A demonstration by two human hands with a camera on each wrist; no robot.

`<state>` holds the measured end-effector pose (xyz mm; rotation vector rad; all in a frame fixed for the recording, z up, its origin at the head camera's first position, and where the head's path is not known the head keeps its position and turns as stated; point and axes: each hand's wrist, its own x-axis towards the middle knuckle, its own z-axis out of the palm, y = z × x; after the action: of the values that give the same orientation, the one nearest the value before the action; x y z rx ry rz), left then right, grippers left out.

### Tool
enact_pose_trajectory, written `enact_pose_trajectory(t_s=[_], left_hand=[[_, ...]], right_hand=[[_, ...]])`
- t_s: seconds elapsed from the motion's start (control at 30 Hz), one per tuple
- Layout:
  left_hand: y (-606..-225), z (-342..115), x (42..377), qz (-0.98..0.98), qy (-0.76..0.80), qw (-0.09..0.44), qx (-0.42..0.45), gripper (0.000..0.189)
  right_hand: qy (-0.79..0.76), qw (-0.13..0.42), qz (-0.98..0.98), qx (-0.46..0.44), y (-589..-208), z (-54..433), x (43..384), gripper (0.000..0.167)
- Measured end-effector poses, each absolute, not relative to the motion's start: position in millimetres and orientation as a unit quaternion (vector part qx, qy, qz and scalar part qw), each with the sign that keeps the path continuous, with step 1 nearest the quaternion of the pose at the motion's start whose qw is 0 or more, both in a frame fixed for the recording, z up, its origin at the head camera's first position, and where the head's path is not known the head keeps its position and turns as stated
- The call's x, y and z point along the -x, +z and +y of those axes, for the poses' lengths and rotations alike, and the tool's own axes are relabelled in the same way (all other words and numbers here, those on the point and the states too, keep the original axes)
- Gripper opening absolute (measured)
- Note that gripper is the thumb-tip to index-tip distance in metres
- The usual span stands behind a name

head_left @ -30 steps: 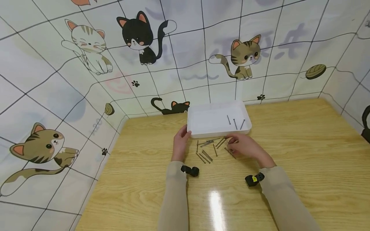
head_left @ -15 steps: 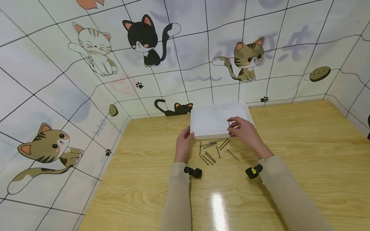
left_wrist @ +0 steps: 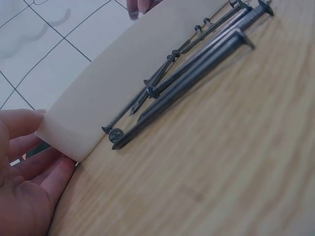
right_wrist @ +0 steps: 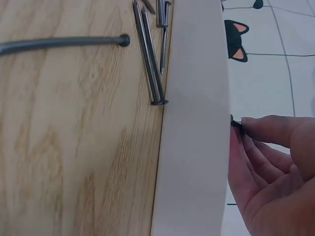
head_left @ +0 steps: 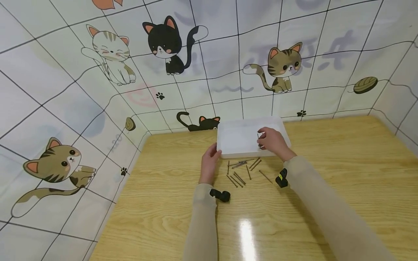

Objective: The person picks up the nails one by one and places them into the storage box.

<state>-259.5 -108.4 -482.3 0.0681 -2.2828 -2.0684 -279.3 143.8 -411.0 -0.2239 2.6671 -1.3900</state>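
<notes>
With our left hand (head_left: 209, 165) we are holding the near left corner of a shallow, white, rectangular tray (head_left: 236, 139), the grip bending round that corner. With our right hand (head_left: 275, 141) we are pinching a slim, dark metal nail (right_wrist: 236, 124), the grip pressed together on it within the tray's right part; whether its tip is touching the tray's floor we cannot tell. Loose grey metal nails (left_wrist: 197, 74) are lying on the pale, wood-grained surface (head_left: 160, 199) just in front of the tray, some crossing, with a single nail (head_left: 265, 176) resting at their right. We are wearing beige sleeves (head_left: 202, 221).
</notes>
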Motion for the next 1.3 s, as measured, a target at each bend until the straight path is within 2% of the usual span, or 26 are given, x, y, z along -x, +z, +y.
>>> enact_pose_trajectory(t_s=[0.3, 0.53, 0.87, 1.3], left_hand=[[-482.5, -107.1, 259.9, -0.74, -0.671, 0.033, -0.022, 0.042], [-482.6, -107.1, 257.7, -0.735, -0.677, 0.035, -0.018, 0.042], [-480.4, -108.0, 258.3, -0.74, -0.671, 0.037, -0.019, 0.043], [-461.9, -107.5, 250.1, -0.73, -0.683, 0.015, -0.018, 0.045]], right_hand=[[-0.45, 0.135, 0.882, 0.023, -424.3, 148.9, 299.9, 0.029], [-0.316, 0.111, 0.94, 0.058, -428.3, 146.8, 303.8, 0.028], [-0.312, 0.116, 0.942, 0.048, -427.3, 144.7, 302.5, 0.028], [-0.283, 0.107, 0.952, 0.047, -425.6, 141.7, 300.3, 0.029]])
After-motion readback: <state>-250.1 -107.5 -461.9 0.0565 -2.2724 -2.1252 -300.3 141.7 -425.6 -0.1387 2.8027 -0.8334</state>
